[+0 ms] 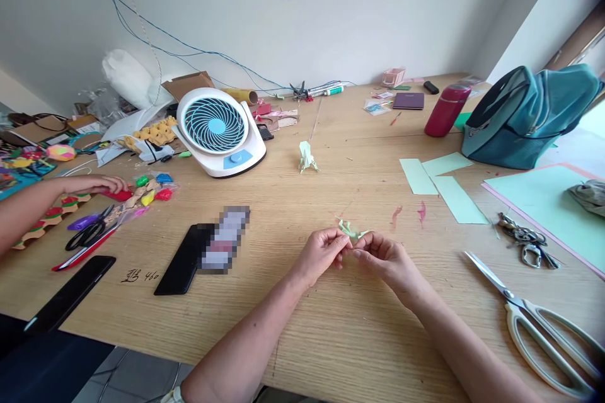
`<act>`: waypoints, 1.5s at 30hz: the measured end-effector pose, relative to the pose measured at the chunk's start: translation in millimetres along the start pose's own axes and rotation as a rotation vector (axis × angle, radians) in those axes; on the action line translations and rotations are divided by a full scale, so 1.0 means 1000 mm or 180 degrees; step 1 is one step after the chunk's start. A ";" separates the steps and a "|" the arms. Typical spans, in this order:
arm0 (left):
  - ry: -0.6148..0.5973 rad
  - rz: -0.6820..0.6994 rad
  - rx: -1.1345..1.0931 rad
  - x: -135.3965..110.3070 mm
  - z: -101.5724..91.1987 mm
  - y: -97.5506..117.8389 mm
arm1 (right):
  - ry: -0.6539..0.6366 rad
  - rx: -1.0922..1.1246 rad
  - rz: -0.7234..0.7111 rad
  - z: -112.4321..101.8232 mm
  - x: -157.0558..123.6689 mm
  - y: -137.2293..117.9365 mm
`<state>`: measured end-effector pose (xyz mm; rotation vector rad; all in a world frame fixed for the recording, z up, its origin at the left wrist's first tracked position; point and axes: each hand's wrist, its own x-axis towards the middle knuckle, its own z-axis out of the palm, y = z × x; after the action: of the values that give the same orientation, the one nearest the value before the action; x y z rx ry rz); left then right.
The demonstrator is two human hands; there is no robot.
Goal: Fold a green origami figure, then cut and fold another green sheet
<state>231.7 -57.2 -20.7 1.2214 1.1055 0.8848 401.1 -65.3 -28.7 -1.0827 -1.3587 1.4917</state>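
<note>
Between my two hands is a small pale-green paper cutout point(348, 228) with thin, curling strips. My left hand point(325, 248) pinches it from the left, thumb against fingertips. From the right, my right hand point(384, 259) pinches its other side, the fingertips of both hands almost meeting. The lower part of the cutout is hidden by my fingers. Farther back on the table stands a folded pale-green paper figure point(306, 156) with thin legs. Pale-green paper strips point(460, 200) lie to the right of my hands.
Large scissors point(529, 312) and keys point(529, 239) lie at right, near a teal backpack point(529, 116) and red bottle point(447, 110). A white fan point(217, 129) stands back left. Phones point(182, 261) lie at left, where another person's hand point(101, 184) touches something red.
</note>
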 end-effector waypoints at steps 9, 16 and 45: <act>0.0738 0.0461 0.1424 0.004 -0.007 -0.005 | 0.0809 -0.0825 -0.0391 -0.025 0.004 0.000; 0.0594 0.0758 0.1942 -0.001 -0.002 -0.006 | 0.1190 -0.1522 -0.0592 -0.035 0.013 0.022; 0.0495 0.0562 0.1391 0.005 -0.001 -0.012 | 0.0507 -0.1920 -0.0262 -0.020 0.006 0.014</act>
<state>231.5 -53.6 -33.4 1.6507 1.3791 0.9102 418.7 -55.2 -43.7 -1.4548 -1.7639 0.9237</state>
